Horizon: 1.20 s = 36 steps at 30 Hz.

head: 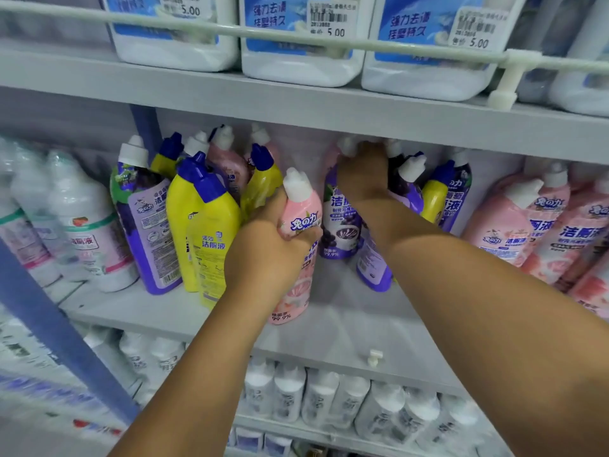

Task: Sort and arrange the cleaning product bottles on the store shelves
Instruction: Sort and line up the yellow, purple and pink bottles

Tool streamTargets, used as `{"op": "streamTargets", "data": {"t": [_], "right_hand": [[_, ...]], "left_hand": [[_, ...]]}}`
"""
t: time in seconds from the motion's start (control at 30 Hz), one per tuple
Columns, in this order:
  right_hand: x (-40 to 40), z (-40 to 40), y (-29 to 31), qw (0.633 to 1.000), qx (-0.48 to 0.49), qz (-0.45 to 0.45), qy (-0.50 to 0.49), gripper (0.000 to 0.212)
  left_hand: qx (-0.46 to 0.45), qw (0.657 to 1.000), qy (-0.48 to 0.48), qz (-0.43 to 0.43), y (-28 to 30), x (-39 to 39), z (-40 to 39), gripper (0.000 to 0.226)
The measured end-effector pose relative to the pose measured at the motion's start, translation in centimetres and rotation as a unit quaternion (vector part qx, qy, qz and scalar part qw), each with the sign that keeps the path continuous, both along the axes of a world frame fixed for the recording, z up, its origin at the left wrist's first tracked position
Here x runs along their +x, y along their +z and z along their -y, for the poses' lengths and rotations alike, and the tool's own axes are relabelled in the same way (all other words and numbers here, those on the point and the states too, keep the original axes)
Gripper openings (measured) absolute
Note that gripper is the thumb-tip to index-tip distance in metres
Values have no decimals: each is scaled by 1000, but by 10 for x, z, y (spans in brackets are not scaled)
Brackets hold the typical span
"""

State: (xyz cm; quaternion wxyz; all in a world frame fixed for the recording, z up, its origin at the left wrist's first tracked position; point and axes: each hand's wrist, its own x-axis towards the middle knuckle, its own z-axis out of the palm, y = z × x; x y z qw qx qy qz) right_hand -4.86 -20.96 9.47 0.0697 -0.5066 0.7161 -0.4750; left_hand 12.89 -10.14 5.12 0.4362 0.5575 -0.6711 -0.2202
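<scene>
The left hand grips a pink bottle; the right hand grasps a bottle top at the back of the shelf. Best to stand the pink bottle upright among the pink group.

A shop aisle: grey shelves stacked in tiers hold many same-brand cleaner bottles in rows. At twelve o'clock, price stickers reading 5.00 sit on white jugs behind a rail.
</scene>
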Motion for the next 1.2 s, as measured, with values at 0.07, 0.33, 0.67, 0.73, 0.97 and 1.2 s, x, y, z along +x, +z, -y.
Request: {"op": "streamTargets", "data": {"t": [0.07, 0.33, 0.67, 0.73, 0.97, 1.2], "right_hand": [[3, -3, 1, 999, -7, -26, 19, 27], [37, 9, -3, 997, -56, -41, 42, 28], [41, 17, -5, 989, -127, -79, 13, 28], [34, 19, -12, 980, -185, -31, -63, 29], [24, 11, 0, 996, -33, 77, -18, 18], [30, 12, 10, 1000, 4, -2, -31, 36]], "left_hand": [[-2, 1000, 2, -22, -3, 0, -3, 71], [11, 995, 3, -104, -19, 0, -12, 46], [16, 995, 13, -103, -19, 2, -7, 48], [13, 994, 11, -104, -19, 2, -9, 48], [9, 995, 8, -103, -19, 2, -7, 48], [7, 994, 7, -111, -21, 3, -7, 44]]}}
